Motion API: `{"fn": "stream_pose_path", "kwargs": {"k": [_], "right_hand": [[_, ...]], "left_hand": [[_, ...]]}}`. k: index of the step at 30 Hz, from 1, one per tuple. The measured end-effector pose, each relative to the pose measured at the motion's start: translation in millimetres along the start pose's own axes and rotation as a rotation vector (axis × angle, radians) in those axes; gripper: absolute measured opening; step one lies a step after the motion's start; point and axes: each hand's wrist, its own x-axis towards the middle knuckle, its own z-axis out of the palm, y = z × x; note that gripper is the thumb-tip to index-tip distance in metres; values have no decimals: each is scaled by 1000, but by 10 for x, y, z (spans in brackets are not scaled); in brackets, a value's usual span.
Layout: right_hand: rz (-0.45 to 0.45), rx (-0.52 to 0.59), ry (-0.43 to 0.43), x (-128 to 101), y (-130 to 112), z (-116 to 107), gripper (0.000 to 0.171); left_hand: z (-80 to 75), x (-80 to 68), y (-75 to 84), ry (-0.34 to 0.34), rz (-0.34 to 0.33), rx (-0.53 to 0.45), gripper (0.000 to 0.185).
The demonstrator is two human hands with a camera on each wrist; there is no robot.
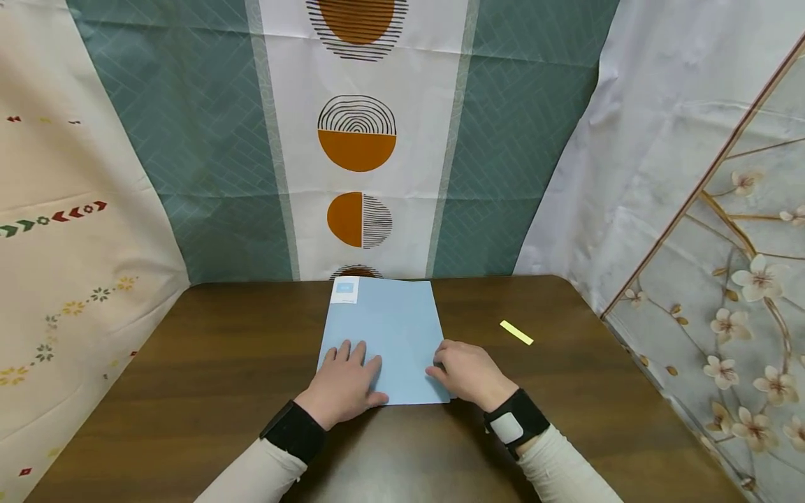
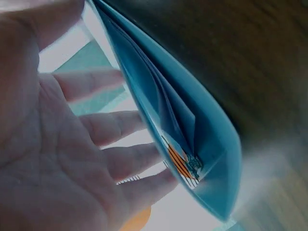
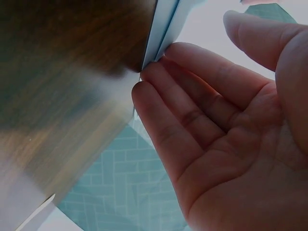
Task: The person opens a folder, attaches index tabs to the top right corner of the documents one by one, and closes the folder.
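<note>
A light blue folder (image 1: 393, 328) with a white label at its far left corner lies flat on the dark wooden table (image 1: 220, 363). My left hand (image 1: 346, 381) rests palm down on the folder's near left part, fingers straight. In the left wrist view the left hand (image 2: 72, 144) hovers against the folder (image 2: 192, 125), whose layers gape slightly with paper inside. My right hand (image 1: 468, 374) sits at the folder's near right edge. The right wrist view shows the right hand (image 3: 216, 125) with nearly straight fingers, their tips touching the folder's edge (image 3: 166, 24), thumb apart.
A small yellow strip (image 1: 516, 332) lies on the table right of the folder. Patterned cloth hangs close behind the table (image 1: 358, 140) and along both sides. Black wrist bands sit on both forearms.
</note>
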Motion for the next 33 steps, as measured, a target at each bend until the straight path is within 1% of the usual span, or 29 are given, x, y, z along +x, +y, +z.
{"fn": "stream_pose_path", "kwargs": {"k": [3,5,8,11,13,16,18,22,27,30,33], "right_hand": [[-9,-15,4,20,-14,-28,16],[-12,-23,4,1,-28,-18,16],[-14,-21,1,-9,-52,-18,16],[-22,-17,1,-13,-57,-15,16],[-25,-18,3,-14,-54,-19,17],[-20,-27,8,-6,-46,-33,19],[-18,-29,16,4,-43,-44,19],[-18,-22,37,16,-1,-34,19],[1,-15,43,32,22,-15,17],[33,2,31,45,29,-20,16],[63,25,15,64,48,-41,14]], "left_hand": [[-23,23,-5,-46,11,-54,77],[-10,22,6,-59,10,-66,80],[4,14,12,-37,10,-38,77],[12,-7,29,-11,25,-1,75],[11,-18,43,-7,38,0,76],[5,-22,58,-6,62,-23,80],[1,-18,59,4,78,-29,82],[17,35,60,36,116,16,82],[53,49,54,78,158,52,74],[56,44,44,86,166,28,68],[34,42,25,76,154,-41,65]]}}
